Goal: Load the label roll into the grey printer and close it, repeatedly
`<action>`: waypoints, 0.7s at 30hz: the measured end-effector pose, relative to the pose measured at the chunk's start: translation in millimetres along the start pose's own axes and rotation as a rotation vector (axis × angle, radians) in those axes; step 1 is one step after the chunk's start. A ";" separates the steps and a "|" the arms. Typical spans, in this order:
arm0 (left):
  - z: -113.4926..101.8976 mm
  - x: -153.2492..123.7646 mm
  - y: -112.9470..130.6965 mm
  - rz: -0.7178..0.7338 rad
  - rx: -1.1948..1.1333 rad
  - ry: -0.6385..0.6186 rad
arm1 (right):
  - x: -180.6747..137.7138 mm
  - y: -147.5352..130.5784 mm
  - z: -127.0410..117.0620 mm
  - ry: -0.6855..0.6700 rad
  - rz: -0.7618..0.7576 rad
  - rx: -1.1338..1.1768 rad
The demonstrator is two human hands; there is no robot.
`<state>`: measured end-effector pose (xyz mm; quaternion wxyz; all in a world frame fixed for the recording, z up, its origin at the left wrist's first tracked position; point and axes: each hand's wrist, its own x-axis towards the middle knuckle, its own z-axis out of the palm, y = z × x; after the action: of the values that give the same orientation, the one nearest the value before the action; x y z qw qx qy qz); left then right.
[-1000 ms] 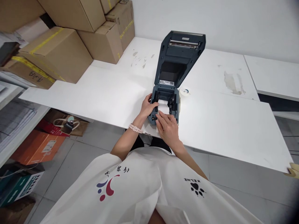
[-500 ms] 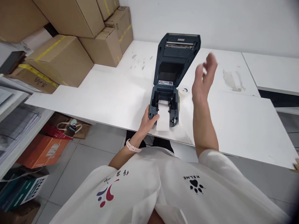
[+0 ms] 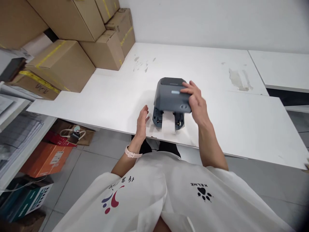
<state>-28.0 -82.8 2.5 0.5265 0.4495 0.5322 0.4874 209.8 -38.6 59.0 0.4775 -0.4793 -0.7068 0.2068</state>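
A dark grey label printer (image 3: 156,120) stands near the front edge of the white table, its lid (image 3: 166,98) partway down over the base. A white paper strip (image 3: 168,124) comes out of the front and lies over the printer's lip. My right hand (image 3: 196,101) has the lid by its right side, fingers over the top; the thumb is hidden. Just left of the printer, my left hand (image 3: 142,122) stands apart from it, holding nothing, with fingers stretched out. The inside of the base is mostly covered by the lid.
Cardboard boxes (image 3: 62,64) are stacked at the back left of the white table (image 3: 116,96). Below on the left, a shelf (image 3: 41,129) holds papers, with an orange box (image 3: 48,158) under it. A wall runs behind the table.
The printer's lid has swung from upright down towards the base. My right hand has come from the air on the right onto the lid. My left hand has let go of the printer's side.
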 end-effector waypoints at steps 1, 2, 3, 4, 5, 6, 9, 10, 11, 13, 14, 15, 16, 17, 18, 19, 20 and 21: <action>3.8 2.7 4.4 0.026 0.009 0.001 | -15.8 -1.3 1.8 -0.023 -0.011 -0.056; 8.3 5.5 7.9 0.044 0.022 -0.002 | -28.3 -1.1 4.2 -0.047 -0.009 -0.099; 13.3 8.2 10.2 0.053 0.034 -0.008 | -37.9 0.4 7.5 -0.062 0.001 -0.126; 18.4 10.6 11.1 0.051 0.043 -0.016 | -45.1 2.7 11.5 -0.070 0.014 -0.142; 23.3 12.5 10.7 0.042 0.047 -0.029 | -50.6 5.3 16.2 -0.073 0.028 -0.151; 27.6 13.8 9.2 0.029 0.044 -0.043 | -55.0 7.6 21.2 -0.066 0.040 -0.155; 35.3 14.3 1.7 0.006 0.023 -0.083 | -64.6 10.6 35.2 -0.012 0.050 -0.176; 36.2 14.0 -0.5 0.009 0.025 -0.093 | -67.2 10.4 39.0 0.005 0.050 -0.188; 36.6 13.9 -2.1 0.017 0.032 -0.099 | -69.4 10.1 42.2 0.016 0.051 -0.199; 36.7 14.7 -3.3 0.043 0.059 -0.098 | -72.6 9.8 47.4 0.031 0.057 -0.222; 36.7 15.5 -3.0 0.056 0.071 -0.094 | -73.5 10.0 49.5 0.042 0.063 -0.235; 36.8 16.2 -2.4 0.065 0.080 -0.092 | -74.2 10.5 51.2 0.052 0.070 -0.247; 36.7 16.2 -1.8 0.068 0.084 -0.092 | -74.5 10.9 52.6 0.061 0.076 -0.255; 36.3 15.0 -1.6 0.065 0.084 -0.092 | -74.7 11.2 53.7 0.069 0.079 -0.255; 35.5 12.2 -2.0 0.061 0.086 -0.088 | -74.7 11.2 54.3 0.077 0.079 -0.246; 34.0 7.4 -3.4 0.060 0.096 -0.069 | -74.7 10.9 54.6 0.081 0.079 -0.235; 32.0 0.8 -5.8 0.068 0.115 -0.024 | -74.6 10.3 54.6 0.082 0.079 -0.226; 29.4 -7.3 -9.3 0.081 0.140 0.048 | -74.5 9.5 54.3 0.082 0.081 -0.224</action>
<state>2.0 -89.8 -4.9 0.4607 0.4947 0.5589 0.4803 173.3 -90.5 -8.6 0.4406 -0.5658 -0.6854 0.1261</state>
